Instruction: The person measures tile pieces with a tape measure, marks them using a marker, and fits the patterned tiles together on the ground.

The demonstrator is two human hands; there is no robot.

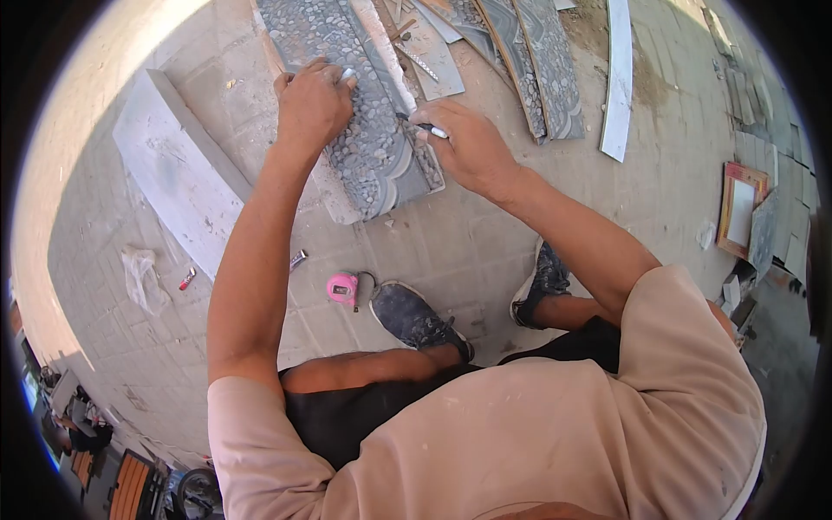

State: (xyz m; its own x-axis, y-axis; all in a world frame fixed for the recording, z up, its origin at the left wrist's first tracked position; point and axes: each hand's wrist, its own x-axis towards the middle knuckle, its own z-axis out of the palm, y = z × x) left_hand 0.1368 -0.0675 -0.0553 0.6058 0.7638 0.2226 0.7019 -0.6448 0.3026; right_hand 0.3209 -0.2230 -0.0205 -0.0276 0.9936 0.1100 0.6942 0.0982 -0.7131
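Note:
A grey pebble-patterned tile strip (373, 165) lies on the paved ground in front of me, on top of paler boards. My left hand (314, 104) rests on its left part with the fingers curled down. Beside that thumb a small white piece (347, 74) shows; whether it is gripped or wrapped round a finger I cannot tell. At the strip's right edge my right hand (472, 147) is closed around a white marker pen (433, 131) with a dark end. The pen's dark end is close to the edge of the strip.
A pink tape measure (342, 288) lies near my shoe (412, 316). A long pale slab (178, 165) lies to the left, beside a clear plastic bag (145, 279) and a small red item (187, 278). More patterned strips (555, 78) and a white strip (616, 87) lie right.

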